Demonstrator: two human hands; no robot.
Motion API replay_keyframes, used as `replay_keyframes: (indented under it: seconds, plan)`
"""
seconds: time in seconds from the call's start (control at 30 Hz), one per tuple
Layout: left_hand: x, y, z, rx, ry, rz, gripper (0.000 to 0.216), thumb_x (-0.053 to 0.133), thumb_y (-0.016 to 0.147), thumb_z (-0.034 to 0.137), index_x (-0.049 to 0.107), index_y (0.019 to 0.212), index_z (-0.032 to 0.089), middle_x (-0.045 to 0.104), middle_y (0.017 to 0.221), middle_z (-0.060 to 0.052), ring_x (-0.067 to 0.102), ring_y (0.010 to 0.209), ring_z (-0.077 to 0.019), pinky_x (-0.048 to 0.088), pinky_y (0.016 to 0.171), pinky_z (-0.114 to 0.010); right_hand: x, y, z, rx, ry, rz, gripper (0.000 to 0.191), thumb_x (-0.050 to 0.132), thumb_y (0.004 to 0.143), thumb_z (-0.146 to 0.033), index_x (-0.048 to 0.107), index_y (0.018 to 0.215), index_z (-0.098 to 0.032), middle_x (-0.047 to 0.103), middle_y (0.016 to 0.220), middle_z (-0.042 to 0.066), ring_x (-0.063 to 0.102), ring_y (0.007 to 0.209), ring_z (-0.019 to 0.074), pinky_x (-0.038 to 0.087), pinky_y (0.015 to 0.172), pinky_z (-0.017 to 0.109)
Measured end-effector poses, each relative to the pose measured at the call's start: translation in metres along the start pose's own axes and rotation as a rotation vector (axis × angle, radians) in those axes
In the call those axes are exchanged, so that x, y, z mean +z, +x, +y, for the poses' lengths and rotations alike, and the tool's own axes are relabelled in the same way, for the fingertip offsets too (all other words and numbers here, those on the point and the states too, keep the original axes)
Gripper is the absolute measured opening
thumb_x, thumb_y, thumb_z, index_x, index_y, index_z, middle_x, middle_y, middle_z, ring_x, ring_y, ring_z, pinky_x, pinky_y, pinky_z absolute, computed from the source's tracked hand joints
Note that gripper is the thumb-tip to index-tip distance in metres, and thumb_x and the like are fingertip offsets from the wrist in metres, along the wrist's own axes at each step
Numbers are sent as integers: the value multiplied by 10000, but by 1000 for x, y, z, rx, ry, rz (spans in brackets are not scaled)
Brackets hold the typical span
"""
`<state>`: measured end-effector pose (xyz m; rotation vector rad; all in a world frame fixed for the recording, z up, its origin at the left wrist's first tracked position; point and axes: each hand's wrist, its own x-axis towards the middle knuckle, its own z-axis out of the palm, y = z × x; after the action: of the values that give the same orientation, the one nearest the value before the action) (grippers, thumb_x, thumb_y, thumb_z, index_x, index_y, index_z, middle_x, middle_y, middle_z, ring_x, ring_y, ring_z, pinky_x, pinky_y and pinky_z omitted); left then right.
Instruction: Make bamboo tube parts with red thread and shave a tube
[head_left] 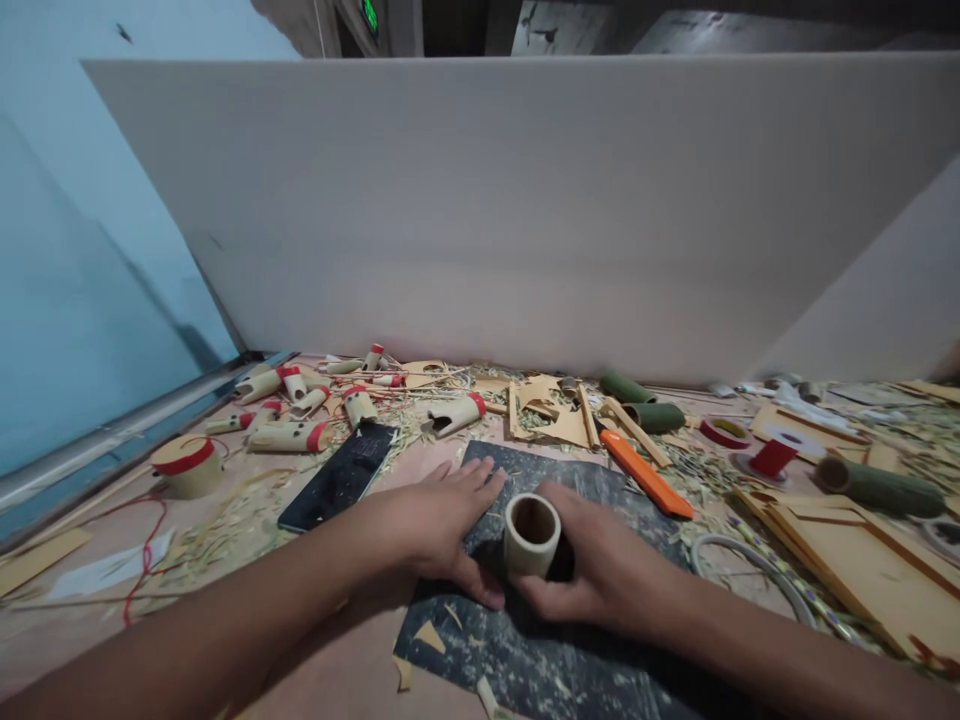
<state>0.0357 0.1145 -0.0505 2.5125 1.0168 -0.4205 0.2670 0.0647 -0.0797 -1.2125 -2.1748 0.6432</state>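
Note:
In the head view a short pale bamboo tube stands upright on a dark, scuffed mat, its hollow end facing up. My right hand is wrapped round the tube from the right, thumb in front. My left hand lies flat with fingers apart on the mat's left side, close to the tube but holding nothing. Beyond my right hand rests an orange utility knife on the mat's far right edge. A black phone-like slab lies left of the mat. Thin tan scraps are scattered near the mat's front.
Several bamboo pieces with red ends lie at the back left, with a larger red-topped one nearer. Green bamboo tubes, a red thread spool and thin tan boards are on the right. A white panel stands behind.

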Motion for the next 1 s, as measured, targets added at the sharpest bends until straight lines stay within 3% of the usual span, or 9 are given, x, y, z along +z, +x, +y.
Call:
replay_keyframes:
  seconds: [0.17,0.3,0.47,0.6,0.77,0.9,1.0]
  plan:
    - [2,0,-2,10,-32,11,1338,792,735,712,93,1686,83,-14,1719,-255,21,1607,-409,133,1287,-597,-4,4,3,38,-33,114,179,718,809,-258,581,921,-230,666,895,40,595,810,227,465,742,343]
    - [2,1,-2,27,-46,18,1351,826,709,694,127,1680,66,-13,1708,-275,22,1603,-428,125,1281,-618,-3,3,3,0,-5,30,267,778,730,-260,586,913,-232,669,885,13,595,752,199,462,679,303]
    - [1,0,-2,16,-42,2,1335,800,739,702,100,1682,67,-24,1718,-256,10,1607,-407,116,1291,-590,-4,3,5,65,-28,148,161,711,806,-262,580,894,-232,660,857,25,576,775,216,438,708,330]
    - [1,-2,-1,23,-33,0,1314,787,745,710,105,1687,99,-38,1710,-251,6,1606,-406,113,1282,-608,-2,1,5,26,20,49,263,785,733,-268,571,882,-236,660,835,4,577,727,191,441,654,301]
    - [1,-2,-1,13,-42,-14,1319,756,763,731,70,1687,86,-56,1714,-247,-29,1607,-394,83,1289,-594,-4,1,7,74,-20,149,185,721,807,-270,568,902,-229,651,838,26,566,752,206,441,686,333]
    - [0,-2,0,12,-29,-13,1328,765,741,743,89,1689,106,-25,1719,-253,-3,1606,-403,85,1287,-597,-2,0,5,13,34,38,280,794,728,-265,568,891,-240,661,831,-2,559,701,177,435,627,292]
    - [-1,-1,1,12,-38,-20,1324,755,756,739,70,1689,97,-39,1713,-259,-13,1606,-401,75,1284,-606,-6,3,8,63,-6,132,193,741,796,-277,574,884,-233,652,830,19,562,737,201,443,684,329]
